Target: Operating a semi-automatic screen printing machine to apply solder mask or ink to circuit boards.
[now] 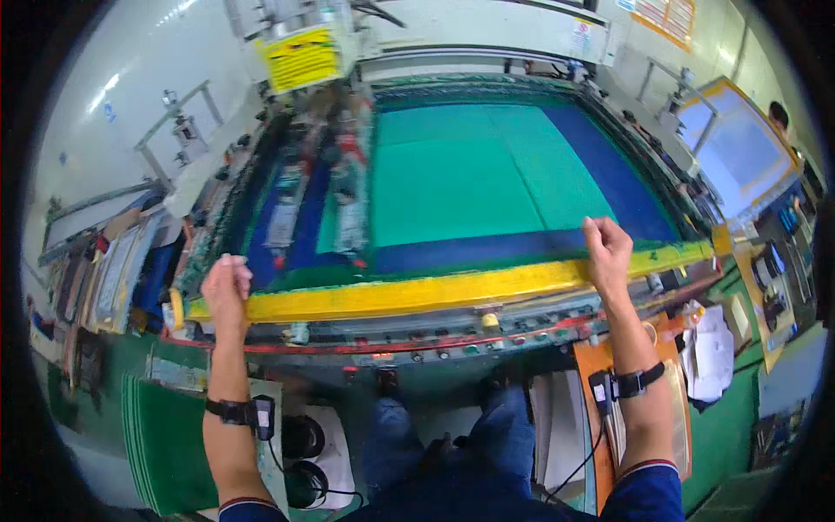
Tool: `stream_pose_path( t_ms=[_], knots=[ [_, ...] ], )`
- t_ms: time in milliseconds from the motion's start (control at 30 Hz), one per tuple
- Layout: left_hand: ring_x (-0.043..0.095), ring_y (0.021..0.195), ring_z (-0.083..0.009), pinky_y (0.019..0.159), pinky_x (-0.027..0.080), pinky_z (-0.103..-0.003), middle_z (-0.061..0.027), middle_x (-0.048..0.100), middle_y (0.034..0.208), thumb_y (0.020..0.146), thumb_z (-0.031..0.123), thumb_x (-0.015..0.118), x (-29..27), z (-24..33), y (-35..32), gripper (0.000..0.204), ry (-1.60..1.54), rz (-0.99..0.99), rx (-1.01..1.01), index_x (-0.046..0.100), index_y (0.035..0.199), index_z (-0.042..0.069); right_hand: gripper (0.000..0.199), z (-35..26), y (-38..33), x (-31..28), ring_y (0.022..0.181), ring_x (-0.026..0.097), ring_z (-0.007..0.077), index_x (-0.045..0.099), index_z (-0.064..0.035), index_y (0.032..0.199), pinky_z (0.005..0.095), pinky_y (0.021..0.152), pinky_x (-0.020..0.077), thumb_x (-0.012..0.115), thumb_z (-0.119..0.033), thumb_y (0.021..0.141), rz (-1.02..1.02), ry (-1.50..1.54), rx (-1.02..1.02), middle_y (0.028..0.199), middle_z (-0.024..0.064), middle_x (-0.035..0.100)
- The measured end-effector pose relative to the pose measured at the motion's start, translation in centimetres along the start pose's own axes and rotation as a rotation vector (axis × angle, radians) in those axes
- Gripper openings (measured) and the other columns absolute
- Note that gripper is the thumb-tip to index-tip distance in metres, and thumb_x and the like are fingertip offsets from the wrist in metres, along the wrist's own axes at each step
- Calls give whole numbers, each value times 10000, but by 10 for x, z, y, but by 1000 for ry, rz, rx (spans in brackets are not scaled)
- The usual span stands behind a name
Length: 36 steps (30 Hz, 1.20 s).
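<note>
A large screen-printing frame with a yellow front bar [417,294] lies before me. Inside it, the mesh has a bright green area [452,178] bordered by dark blue. My left hand [227,283] is at the bar's left end, its fingers curled and pressed together. Near the right part of the bar is my right hand [609,252], closed in a loose fist with the thumb on top. No object shows in either hand. On the left of the mesh, the squeegee carriage [317,178] is blurred. A yellow sign [301,61] hangs on the machine head above it.
Below the bar runs a red strip [417,348] along a row of buttons. Green sheets [165,444] stand at lower left, an orange board [596,418] at lower right. Stacked frames [117,270] line the left side. Another framed screen [739,139] leans at right, beside a person [778,115].
</note>
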<state>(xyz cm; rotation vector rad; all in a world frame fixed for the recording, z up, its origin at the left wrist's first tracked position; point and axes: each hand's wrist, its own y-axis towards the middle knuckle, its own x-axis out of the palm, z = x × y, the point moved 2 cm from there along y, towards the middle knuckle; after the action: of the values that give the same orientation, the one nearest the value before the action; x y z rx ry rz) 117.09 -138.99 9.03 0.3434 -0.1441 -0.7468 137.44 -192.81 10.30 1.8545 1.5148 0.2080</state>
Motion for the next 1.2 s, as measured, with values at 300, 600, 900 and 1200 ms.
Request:
stream_pose_path(
  t_ms=[300, 600, 900, 1200],
  knots=[
    [372, 558, -9, 487, 255, -182, 69, 490, 684, 950, 294, 520, -53, -16, 12, 258, 124, 133, -31, 649, 955, 70, 255, -15, 3, 33, 547, 433, 93, 621, 10, 727, 305, 487, 375, 657, -209, 853, -50, -11, -36, 555, 86, 519],
    [446, 561, -47, 478, 315, -205, 13, 575, 687, 980, 272, 512, -10, 4, -9, 289, 81, 5, 65, 676, 890, 53, 250, 10, -8, 8, 617, 369, 49, 578, 5, 725, 243, 526, 303, 614, -155, 913, -106, -122, -18, 629, -46, 441],
    [450, 584, -40, 503, 337, -194, 19, 567, 692, 989, 263, 505, -26, 9, -15, 283, 31, 22, 59, 669, 885, 57, 218, 4, -5, 33, 628, 344, 43, 570, 3, 766, 234, 535, 270, 600, -144, 925, -163, -80, -37, 661, -63, 418],
    [617, 646, -238, 572, 474, -318, -99, 657, 822, 885, 147, 590, -87, 2, -123, 141, 682, -294, 310, 653, 877, 21, 227, 65, 14, 1, 649, 317, 46, 562, -44, 817, 217, 564, 239, 555, -209, 972, -211, -23, -57, 706, -65, 390]
  ],
)
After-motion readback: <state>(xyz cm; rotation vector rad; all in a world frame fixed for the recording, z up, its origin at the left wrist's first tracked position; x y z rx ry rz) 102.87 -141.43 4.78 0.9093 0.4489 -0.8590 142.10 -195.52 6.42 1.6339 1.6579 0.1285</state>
